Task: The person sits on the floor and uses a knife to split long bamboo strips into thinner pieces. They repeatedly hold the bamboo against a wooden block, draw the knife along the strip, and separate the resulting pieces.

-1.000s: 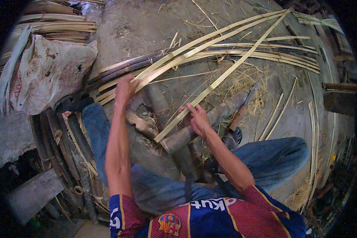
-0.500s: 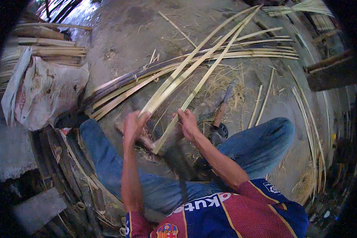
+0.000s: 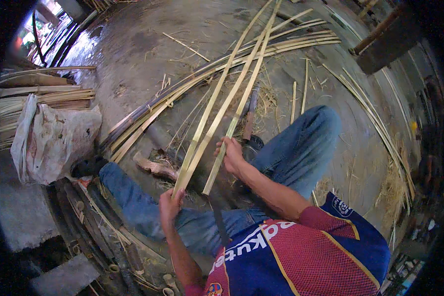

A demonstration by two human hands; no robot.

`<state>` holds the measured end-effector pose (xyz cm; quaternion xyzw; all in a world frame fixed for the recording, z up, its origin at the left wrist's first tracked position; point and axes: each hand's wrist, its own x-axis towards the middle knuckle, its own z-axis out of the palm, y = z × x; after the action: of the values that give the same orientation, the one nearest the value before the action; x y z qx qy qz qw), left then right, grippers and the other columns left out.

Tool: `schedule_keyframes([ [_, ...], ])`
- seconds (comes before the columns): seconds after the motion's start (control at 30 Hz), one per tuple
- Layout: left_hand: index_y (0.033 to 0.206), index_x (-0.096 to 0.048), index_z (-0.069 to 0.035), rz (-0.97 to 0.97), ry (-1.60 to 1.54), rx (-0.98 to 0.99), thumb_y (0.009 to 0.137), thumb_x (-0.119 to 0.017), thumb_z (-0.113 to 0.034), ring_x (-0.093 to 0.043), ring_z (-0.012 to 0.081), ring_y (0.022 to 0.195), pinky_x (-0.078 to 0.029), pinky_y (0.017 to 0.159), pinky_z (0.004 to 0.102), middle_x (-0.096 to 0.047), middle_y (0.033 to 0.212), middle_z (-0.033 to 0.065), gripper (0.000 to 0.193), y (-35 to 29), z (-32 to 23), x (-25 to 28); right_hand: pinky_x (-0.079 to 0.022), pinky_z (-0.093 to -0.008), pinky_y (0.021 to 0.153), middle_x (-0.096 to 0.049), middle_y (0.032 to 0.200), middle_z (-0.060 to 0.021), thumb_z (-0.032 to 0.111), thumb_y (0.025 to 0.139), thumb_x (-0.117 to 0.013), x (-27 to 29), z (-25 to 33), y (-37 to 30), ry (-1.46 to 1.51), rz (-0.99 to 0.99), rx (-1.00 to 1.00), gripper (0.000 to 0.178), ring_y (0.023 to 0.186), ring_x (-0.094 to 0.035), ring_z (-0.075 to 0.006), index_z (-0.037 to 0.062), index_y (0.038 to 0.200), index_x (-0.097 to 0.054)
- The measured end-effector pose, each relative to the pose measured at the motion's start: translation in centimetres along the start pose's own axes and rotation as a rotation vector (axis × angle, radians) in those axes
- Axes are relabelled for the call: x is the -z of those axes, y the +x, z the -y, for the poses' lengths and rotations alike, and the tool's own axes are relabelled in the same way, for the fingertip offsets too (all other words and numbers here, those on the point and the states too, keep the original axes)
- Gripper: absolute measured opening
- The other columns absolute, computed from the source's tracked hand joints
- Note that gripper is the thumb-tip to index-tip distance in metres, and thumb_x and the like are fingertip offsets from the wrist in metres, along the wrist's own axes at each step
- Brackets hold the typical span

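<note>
Two long pale bamboo strips (image 3: 201, 146) run side by side into my left hand (image 3: 170, 206), whose fingers close round their near ends above my left leg. Farther along, they spread apart and reach toward the far edge. In my right hand (image 3: 230, 154) is another bamboo strip (image 3: 243, 105), greener near the grip, with its short near end sticking out below the fist. A knife (image 3: 248, 124) with a wooden handle and dark blade lies on the ground just beyond my right hand. Left of the strips, a rough piece of wood (image 3: 156, 166) rests between my legs.
A bundle of bamboo strips (image 3: 182, 88) lies across the ground ahead. More long strips (image 3: 375, 114) curve along the right, beside fibrous shavings (image 3: 390, 190). At the left are a whitish sack (image 3: 59, 140), stacked split bamboo (image 3: 49, 93) and dark bamboo poles (image 3: 86, 217).
My left hand has come nearer to my body, drawing its two strips back. My right hand still grips its strip, and the whole view has shifted.
</note>
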<state>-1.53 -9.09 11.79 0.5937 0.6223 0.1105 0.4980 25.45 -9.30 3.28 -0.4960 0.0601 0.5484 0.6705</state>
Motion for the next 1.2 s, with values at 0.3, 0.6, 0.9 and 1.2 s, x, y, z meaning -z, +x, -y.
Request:
schedule_keyframes([
  [0.3, 0.081, -0.067, -0.001, 0.001, -0.006, -0.052, 0.092, -0.066, -0.030, -0.050, 0.0078, 0.049, -0.038, 0.045, 0.0273, -0.057, 0.058, 0.0012, 0.030, 1.0, 2.9, -1.9, -0.054, -0.0402, 0.061, -0.056, 0.085, -0.0109, 0.024, 0.102, -0.045, 2.3, -1.5, 1.9, 0.149, -0.053, -0.045, 0.019, 0.067, -0.056, -0.0212, 0.0057, 0.103, -0.049],
  [0.6, 0.083, -0.066, -0.002, 0.035, -0.010, -0.016, 0.092, -0.067, -0.031, -0.050, 0.0085, 0.048, -0.039, 0.044, 0.0261, -0.057, 0.059, 0.0013, 0.030, 0.9, 2.0, -2.4, -0.057, -0.0432, 0.064, -0.059, 0.090, -0.0135, 0.021, 0.102, -0.047, 2.0, -2.1, 1.7, 0.150, -0.062, 0.017, 0.015, 0.073, -0.061, -0.0243, 0.0070, 0.105, -0.043],
  [0.9, 0.086, -0.065, -0.001, 0.082, -0.079, 0.035, 0.093, -0.066, -0.031, -0.050, 0.0074, 0.049, -0.039, 0.044, 0.0251, -0.057, 0.061, 0.0011, 0.030, 0.0, 0.6, -2.8, -0.051, -0.0380, 0.052, -0.058, 0.083, -0.0095, 0.033, 0.101, -0.050, 2.1, -2.1, 2.0, 0.147, -0.091, 0.002, 0.024, 0.062, -0.057, -0.0209, 0.0091, 0.097, -0.046],
  [1.2, 0.084, -0.065, -0.001, 0.044, -0.042, -0.039, 0.092, -0.066, -0.034, -0.049, 0.0067, 0.050, -0.040, 0.044, 0.0261, -0.059, 0.064, 0.0022, 0.034, 0.1, 1.6, -3.5, -0.035, -0.0300, 0.036, -0.039, 0.054, 0.0001, 0.050, 0.096, -0.053, -1.3, 3.0, -1.4, 0.019, -0.248, 0.108, 0.044, 0.040, -0.039, -0.0123, 0.0109, 0.076, -0.047],
])
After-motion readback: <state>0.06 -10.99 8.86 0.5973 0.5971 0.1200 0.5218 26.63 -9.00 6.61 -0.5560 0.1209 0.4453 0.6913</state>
